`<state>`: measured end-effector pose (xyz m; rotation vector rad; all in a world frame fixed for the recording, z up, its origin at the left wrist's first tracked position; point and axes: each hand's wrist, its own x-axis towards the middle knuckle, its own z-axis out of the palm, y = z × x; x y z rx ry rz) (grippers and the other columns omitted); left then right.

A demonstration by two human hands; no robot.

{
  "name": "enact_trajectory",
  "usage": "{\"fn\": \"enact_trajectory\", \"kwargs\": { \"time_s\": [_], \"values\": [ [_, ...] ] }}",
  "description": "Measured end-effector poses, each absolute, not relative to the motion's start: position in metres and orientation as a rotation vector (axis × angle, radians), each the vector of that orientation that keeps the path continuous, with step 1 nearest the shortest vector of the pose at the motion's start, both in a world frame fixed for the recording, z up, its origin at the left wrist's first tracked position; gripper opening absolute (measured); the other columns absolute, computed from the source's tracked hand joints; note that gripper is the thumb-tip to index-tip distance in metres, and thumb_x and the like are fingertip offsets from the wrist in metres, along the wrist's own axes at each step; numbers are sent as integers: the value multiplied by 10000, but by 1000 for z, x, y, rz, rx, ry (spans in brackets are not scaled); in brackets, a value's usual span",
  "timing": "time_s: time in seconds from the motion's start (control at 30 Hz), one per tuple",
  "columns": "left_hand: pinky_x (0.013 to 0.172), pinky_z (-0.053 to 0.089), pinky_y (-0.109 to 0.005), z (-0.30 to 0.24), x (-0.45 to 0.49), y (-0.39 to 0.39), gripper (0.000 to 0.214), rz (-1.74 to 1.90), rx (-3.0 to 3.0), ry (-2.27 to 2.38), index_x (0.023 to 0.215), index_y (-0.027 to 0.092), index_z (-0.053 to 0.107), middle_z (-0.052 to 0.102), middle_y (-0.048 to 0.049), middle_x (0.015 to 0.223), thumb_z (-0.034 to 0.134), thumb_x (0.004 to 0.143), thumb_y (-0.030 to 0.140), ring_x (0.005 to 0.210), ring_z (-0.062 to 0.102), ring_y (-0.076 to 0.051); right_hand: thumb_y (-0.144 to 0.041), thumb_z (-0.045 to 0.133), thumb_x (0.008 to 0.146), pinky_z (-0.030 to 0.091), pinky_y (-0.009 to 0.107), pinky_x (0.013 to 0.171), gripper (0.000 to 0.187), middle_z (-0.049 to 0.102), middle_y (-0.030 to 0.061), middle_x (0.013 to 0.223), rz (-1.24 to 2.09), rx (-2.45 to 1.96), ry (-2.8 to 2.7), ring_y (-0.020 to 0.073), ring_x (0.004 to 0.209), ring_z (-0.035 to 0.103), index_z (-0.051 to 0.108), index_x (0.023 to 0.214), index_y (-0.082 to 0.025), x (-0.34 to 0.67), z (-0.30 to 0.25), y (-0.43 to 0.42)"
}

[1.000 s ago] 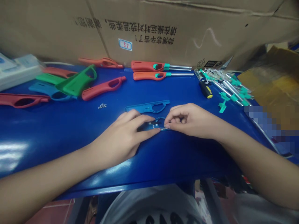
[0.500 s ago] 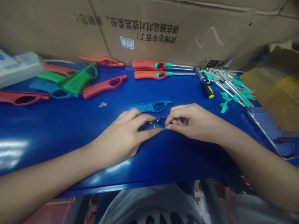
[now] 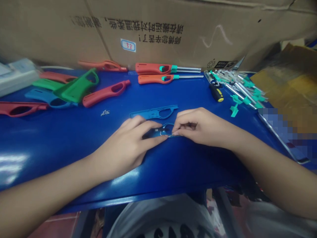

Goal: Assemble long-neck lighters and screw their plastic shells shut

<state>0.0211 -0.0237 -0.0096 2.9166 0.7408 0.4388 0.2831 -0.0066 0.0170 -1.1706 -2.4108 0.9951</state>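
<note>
My left hand (image 3: pixel 131 145) grips a blue lighter casing half (image 3: pixel 163 133) by its handle end, thumb and forefinger along its two edges. A small black part (image 3: pixel 159 130) and a thin pale wire show inside it. At the casing's front end, beside the finger loop, my right hand (image 3: pixel 201 127) is closed in a pinch; what lies between its fingertips is too small to make out. Just behind, another blue casing half (image 3: pixel 148 114) rests on the table with its hollow side up.
Left on the blue table (image 3: pixel 61 132) lie red, green and blue casings (image 3: pixel 78 87) and several small screws (image 3: pixel 105 112). Two red lighters (image 3: pixel 155 68) with metal tubes lie before a cardboard box (image 3: pixel 158 49). A screwdriver (image 3: pixel 216 93) and metal tubes with green parts (image 3: pixel 241 91) are at right.
The whole view has shifted slightly, so everything sits a little further left. Both hands keep nearly the same pose at the casing, with the right fingertips still pinched at its front end.
</note>
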Motion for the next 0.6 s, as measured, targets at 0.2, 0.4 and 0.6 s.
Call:
{"fn": "enact_trajectory", "kwargs": {
  "time_s": [0.2,0.4,0.6],
  "values": [
    [915,544,-551,-9,22,-23,544,462,2915,721,1375,231,654,605,-154,1375,526,890,20,1151,529,-336,-183,670,873,406,258,611,126,671,12,791,1119,-1283,-2295,123,702,577,758,783,-189,282,17,-6],
    [938,532,-552,-9,21,-24,543,438,2900,727,1365,227,660,602,-151,1371,536,882,13,1150,523,-333,-179,678,864,364,257,585,105,609,-9,718,1000,-1302,-2362,102,629,501,725,770,-175,280,17,-8],
    [938,534,-524,-10,22,-24,526,445,2899,743,1378,249,649,605,-140,1374,510,915,40,1154,526,-311,-229,641,887,390,255,605,129,664,9,780,1151,-1321,-2311,121,684,549,743,823,-184,284,17,-6]
  ]
}}
